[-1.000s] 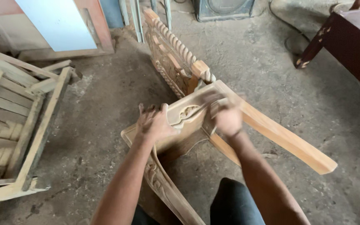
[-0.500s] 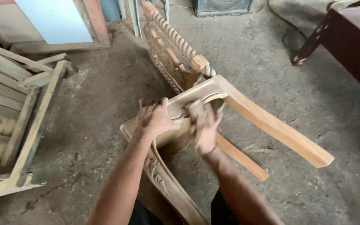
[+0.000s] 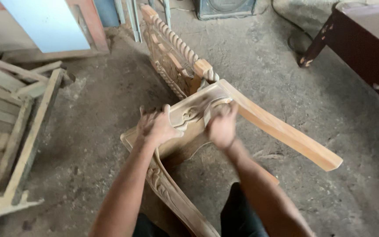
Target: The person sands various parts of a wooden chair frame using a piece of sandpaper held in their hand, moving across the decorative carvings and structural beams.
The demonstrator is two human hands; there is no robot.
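Note:
An unfinished carved wooden chair frame (image 3: 281, 131) lies tilted on the dusty floor in front of me. Its spindled back (image 3: 172, 48) points away and a long plain leg reaches out to the right. My left hand (image 3: 155, 127) presses on the carved top rail, fingers spread and curled over its far edge. My right hand (image 3: 221, 128) is motion-blurred just right of it, against the carved middle of the rail. It is closed on a pale strip that looks like sandpaper (image 3: 211, 109). My dark-trousered legs show at the bottom.
A slatted wooden frame (image 3: 27, 145) lies on the floor at the left. A dark table (image 3: 365, 48) stands at the upper right, with a cable on the floor beside its leg. A pale blue panel (image 3: 49, 22) and a dark box (image 3: 227, 6) stand along the back.
My right hand slid left along the carved rail, closer to my left hand, then edged slightly back to the right. The left hand and the frame stayed put.

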